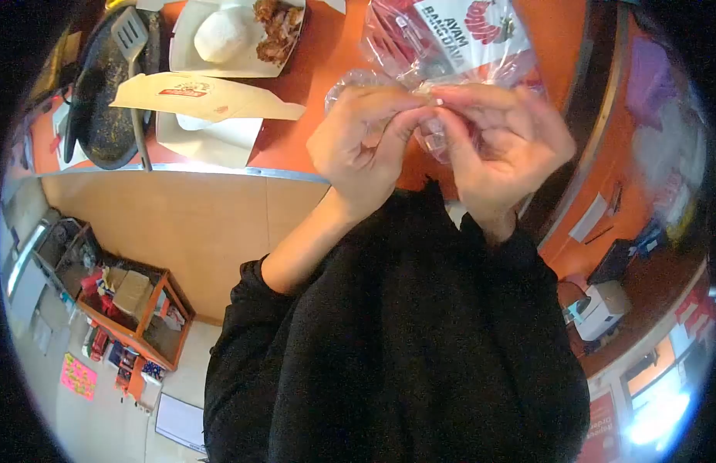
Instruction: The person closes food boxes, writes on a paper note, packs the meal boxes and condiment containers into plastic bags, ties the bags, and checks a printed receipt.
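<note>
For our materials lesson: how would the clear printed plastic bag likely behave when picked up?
The clear printed plastic bag is probably floppy, as its see-through film is visibly creased. It may also feel somewhat slippery, judging by the glossy highlights on its surface.

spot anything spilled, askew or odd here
Mildly odd: the slotted spatula lies across the speckled black tray, its handle reaching the edge of the counter, where it might get knocked. Nothing else stands out.

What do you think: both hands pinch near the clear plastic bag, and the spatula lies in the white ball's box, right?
The spatula isn't in the box with the white ball; the head view shows it lying across the dark tray. The left hand and right hand do pinch near the clear plastic bag.
</note>
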`<state>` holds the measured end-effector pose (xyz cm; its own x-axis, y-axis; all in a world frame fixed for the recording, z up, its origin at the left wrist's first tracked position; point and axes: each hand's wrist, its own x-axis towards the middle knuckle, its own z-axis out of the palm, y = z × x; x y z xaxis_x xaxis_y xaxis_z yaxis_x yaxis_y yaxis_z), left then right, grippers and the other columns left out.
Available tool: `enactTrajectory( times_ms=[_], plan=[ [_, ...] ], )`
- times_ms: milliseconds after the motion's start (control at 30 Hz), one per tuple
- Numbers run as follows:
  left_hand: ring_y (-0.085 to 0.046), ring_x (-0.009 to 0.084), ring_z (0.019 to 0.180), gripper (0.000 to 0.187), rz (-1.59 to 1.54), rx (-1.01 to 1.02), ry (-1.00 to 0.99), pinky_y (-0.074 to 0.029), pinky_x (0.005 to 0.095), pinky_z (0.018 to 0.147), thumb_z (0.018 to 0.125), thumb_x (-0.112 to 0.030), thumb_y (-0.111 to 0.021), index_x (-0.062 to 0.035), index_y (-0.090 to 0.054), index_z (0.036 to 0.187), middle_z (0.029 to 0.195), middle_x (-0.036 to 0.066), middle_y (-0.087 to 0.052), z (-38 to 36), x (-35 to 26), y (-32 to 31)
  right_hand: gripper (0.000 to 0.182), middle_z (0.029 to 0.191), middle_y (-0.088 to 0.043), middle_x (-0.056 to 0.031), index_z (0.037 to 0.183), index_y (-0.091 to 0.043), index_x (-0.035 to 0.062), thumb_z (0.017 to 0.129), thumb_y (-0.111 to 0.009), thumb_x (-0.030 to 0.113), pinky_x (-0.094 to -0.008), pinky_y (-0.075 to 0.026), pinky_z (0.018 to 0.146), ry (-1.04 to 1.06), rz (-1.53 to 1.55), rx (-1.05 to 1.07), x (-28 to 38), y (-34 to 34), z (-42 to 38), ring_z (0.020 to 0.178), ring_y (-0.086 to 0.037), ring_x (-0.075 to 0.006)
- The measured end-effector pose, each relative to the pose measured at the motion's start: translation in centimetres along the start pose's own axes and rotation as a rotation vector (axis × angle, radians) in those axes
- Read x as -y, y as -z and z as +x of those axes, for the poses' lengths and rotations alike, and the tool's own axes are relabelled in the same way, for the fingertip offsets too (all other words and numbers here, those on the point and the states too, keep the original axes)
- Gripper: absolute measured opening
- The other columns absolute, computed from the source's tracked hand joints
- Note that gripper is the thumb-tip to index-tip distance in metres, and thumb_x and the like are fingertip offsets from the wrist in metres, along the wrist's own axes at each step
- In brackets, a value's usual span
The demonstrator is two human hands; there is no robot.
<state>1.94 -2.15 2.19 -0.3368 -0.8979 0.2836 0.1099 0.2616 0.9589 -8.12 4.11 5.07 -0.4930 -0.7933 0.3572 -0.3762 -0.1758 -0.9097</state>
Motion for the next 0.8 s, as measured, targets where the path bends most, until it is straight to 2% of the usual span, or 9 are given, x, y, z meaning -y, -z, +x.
enactTrajectory(
  times_ms=[67,133,200,400,600,633,700,800],
  plan=[
    [-0.056,0.0160,0.064,0.016,0.124,0.090,-0.115,-0.044,0.0237,0.056,0.063,0.002,-0.066,-0.0033,-0.061,0.077,0.075,0.008,-0.059,0.5,-0.4,0.1,0.065,0.086,-0.052,-0.0233,0.116,-0.016,0.0053,0.067,-0.053,-0.017,-0.0337,-0.050,0.071,-0.003,-0.002,-0.017,-0.1,-0.1,0.1,0.076,-0.058,-0.0256],
    [-0.056,0.0164,0.063,0.016,0.153,0.079,-0.130,-0.044,0.0236,0.055,0.062,0.003,-0.065,-0.0042,-0.062,0.076,0.074,0.008,-0.059,0.6,-0.1,0.1,0.065,0.086,-0.052,-0.0230,0.116,-0.016,0.0050,0.068,-0.053,-0.017,-0.0338,-0.050,0.071,0.002,-0.007,-0.040,-0.5,-0.4,-0.1,0.077,-0.058,-0.0256],
    [-0.055,0.0169,0.062,0.018,0.182,0.068,-0.153,-0.044,0.0236,0.055,0.061,0.003,-0.065,-0.0051,-0.064,0.076,0.074,0.008,-0.058,0.8,0.0,0.0,0.058,0.079,-0.057,-0.0161,0.111,-0.031,-0.0010,0.063,-0.060,-0.015,-0.0279,-0.050,0.067,0.063,0.146,-0.214,-1.0,-0.9,0.0,0.072,-0.059,-0.0209],
    [-0.053,0.0163,0.060,0.026,0.279,0.132,-0.233,-0.042,0.0235,0.052,0.057,0.004,-0.065,-0.0068,-0.065,0.081,0.071,0.005,-0.056,1.2,-0.4,0.2,0.058,0.078,-0.056,-0.0153,0.111,-0.033,-0.0019,0.061,-0.062,-0.014,-0.0277,-0.050,0.065,0.089,0.238,-0.253,-1.1,-0.6,-0.1,0.073,-0.058,-0.0202],
    [-0.052,0.0160,0.060,0.030,0.351,0.150,-0.309,-0.041,0.0238,0.051,0.054,0.005,-0.063,-0.0073,-0.065,0.082,0.070,0.005,-0.055,1.4,-0.2,0.4,0.054,0.077,-0.056,-0.0144,0.108,-0.037,-0.0031,0.061,-0.061,-0.015,-0.0281,-0.050,0.065,0.061,0.182,-0.243,-0.7,-0.7,0.0,0.070,-0.057,-0.0191],
    [-0.051,0.0163,0.060,0.031,0.349,0.149,-0.341,-0.041,0.0240,0.051,0.053,0.005,-0.062,-0.0072,-0.065,0.081,0.070,0.005,-0.055,1.5,0.0,0.4,0.054,0.077,-0.056,-0.0144,0.108,-0.037,-0.0031,0.061,-0.061,-0.015,-0.0281,-0.050,0.065,0.062,0.181,-0.244,-0.6,-0.5,0.0,0.070,-0.057,-0.0191],
    [-0.051,0.0165,0.060,0.032,0.347,0.149,-0.375,-0.041,0.0242,0.051,0.052,0.005,-0.061,-0.0071,-0.065,0.081,0.069,0.004,-0.054,1.5,-0.1,0.5,0.067,0.083,-0.052,-0.0196,0.116,-0.018,0.0053,0.065,-0.055,-0.017,-0.0328,-0.050,0.070,0.061,-0.074,-0.064,-0.2,0.1,0.0,0.072,-0.058,-0.0229],
    [-0.051,0.0171,0.060,0.031,0.363,0.175,-0.355,-0.041,0.0247,0.051,0.052,0.006,-0.060,-0.0065,-0.064,0.080,0.069,0.004,-0.054,1.4,-0.6,0.6,0.066,0.082,-0.053,-0.0193,0.115,-0.019,0.0046,0.065,-0.056,-0.017,-0.0319,-0.050,0.069,0.105,-0.179,-0.015,-0.4,0.3,-0.1,0.072,-0.058,-0.0225]
  ],
)
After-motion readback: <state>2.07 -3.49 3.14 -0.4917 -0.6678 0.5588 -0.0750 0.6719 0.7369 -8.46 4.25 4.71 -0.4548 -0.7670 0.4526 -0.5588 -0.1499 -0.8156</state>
